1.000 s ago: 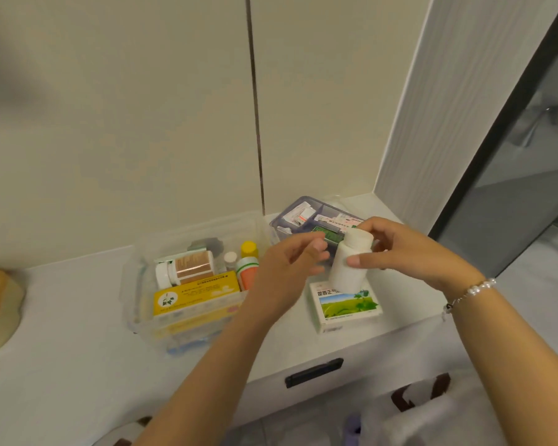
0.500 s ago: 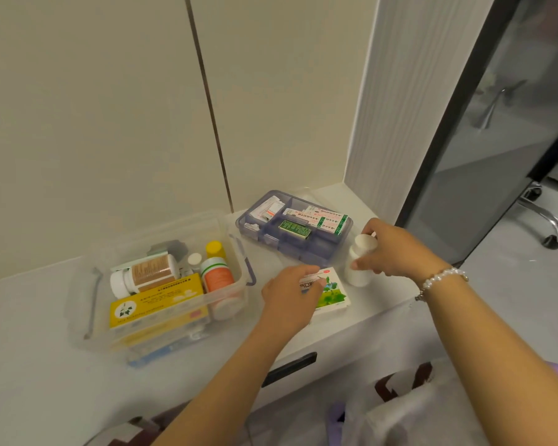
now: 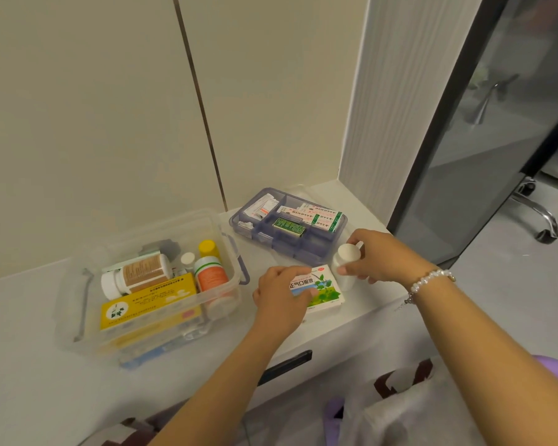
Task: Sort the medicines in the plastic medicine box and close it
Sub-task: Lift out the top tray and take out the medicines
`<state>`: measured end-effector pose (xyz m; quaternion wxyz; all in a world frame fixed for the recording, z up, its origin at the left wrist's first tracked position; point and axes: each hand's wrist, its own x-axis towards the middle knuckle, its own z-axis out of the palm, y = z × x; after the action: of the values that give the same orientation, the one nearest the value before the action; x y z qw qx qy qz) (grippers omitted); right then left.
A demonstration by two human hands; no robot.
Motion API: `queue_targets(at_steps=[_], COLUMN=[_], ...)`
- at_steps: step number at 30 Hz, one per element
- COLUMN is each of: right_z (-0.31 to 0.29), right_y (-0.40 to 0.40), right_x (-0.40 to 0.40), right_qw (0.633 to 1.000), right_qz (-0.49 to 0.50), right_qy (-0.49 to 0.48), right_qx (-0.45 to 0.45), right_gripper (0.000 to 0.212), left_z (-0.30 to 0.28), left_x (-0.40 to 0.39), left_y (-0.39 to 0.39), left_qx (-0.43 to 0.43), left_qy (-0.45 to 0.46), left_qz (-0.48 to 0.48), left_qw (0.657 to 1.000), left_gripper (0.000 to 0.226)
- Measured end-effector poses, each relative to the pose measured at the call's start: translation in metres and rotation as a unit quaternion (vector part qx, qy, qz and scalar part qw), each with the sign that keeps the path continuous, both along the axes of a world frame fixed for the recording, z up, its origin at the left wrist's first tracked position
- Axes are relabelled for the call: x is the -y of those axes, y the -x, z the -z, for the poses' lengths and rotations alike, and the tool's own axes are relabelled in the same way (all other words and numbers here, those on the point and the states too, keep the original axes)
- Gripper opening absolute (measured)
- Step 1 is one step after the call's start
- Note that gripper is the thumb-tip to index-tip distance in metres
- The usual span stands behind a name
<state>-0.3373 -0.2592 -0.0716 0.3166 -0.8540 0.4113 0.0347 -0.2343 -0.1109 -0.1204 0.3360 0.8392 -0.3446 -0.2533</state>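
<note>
You are in a home, it seems, at a built-in cabinet. The white counter [image 3: 39, 381] has a drawer with a dark handle [image 3: 285, 366] at 6 o'clock, and plain cream wall panels [image 3: 87, 123] stand at 12 o'clock. At 3 o'clock there is a dark glass door [image 3: 484, 149], and behind it the chrome base of a chair [image 3: 540, 217] on a grey floor.

The white and green medicine carton [image 3: 319, 289] lying at the desk's front edge bears large dark Chinese characters that read 正气口服液. The yellow carton [image 3: 149, 302] in the clear box [image 3: 229, 284] carries lines of print and a leaf emblem, too small to read. Other labels are blurred.
</note>
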Motion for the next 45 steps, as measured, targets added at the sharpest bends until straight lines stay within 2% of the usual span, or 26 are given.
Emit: queue_targets(at_steps=[3,6,10,15,18,26,31,34,37,41,45], right_z=[-0.006,-0.014,-0.027,-0.037,-0.040,-0.034,-0.025,-0.022,-0.022,-0.021,-0.022], right_y=[0.002,-0.001,-0.014,-0.034,-0.047,-0.090,-0.113,-0.123,-0.129,-0.134,-0.138], right_x=[-0.001,-0.007,-0.023,-0.050,-0.063,-0.097,-0.110,-0.112,-0.114,-0.117,-0.120], right_qw=[0.999,0.997,0.985,0.961,0.952,0.936,0.947,0.951,0.953,0.952,0.951], right_qz=[-0.005,-0.017,-0.043,-0.051,-0.070,-0.130,-0.160,-0.168,-0.175,-0.179,-0.189], right_qy=[0.047,0.056,0.041,0.011,-0.010,-0.042,-0.006,0.044,0.087,0.114,0.121], right_qx=[0.003,0.057,0.163,0.273,0.298,0.324,0.278,0.255,0.230,0.219,0.212], right_gripper=[0.047,0.041,0.023,0.023,0.024,0.017,0.012,0.021,0.025,0.024,0.026], left_z=[-0.005,-0.013,-0.036,-0.071,-0.079,-0.065,-0.061,-0.057,-0.053,-0.049,-0.049], left_x=[-0.001,-0.005,-0.019,-0.049,-0.069,-0.106,-0.123,-0.129,-0.130,-0.127,-0.125], left_y=[-0.002,-0.002,-0.002,-0.024,-0.047,-0.107,-0.135,-0.150,-0.157,-0.161,-0.163], left_qx=[-0.011,-0.015,0.003,0.046,0.083,0.148,0.169,0.192,0.181,0.224,0.251], left_qy=[0.018,0.054,0.163,0.298,0.313,0.190,0.046,-0.061,-0.098,-0.176,-0.158], left_qz=[-0.003,0.000,-0.013,-0.031,-0.073,-0.159,-0.150,-0.136,-0.113,-0.081,-0.096], left_qw=[1.000,0.998,0.987,0.953,0.943,0.957,0.973,0.970,0.972,0.955,0.950], left_gripper=[0.036,0.034,0.025,0.018,0.017,0.014,0.023,0.032,0.033,0.044,0.046])
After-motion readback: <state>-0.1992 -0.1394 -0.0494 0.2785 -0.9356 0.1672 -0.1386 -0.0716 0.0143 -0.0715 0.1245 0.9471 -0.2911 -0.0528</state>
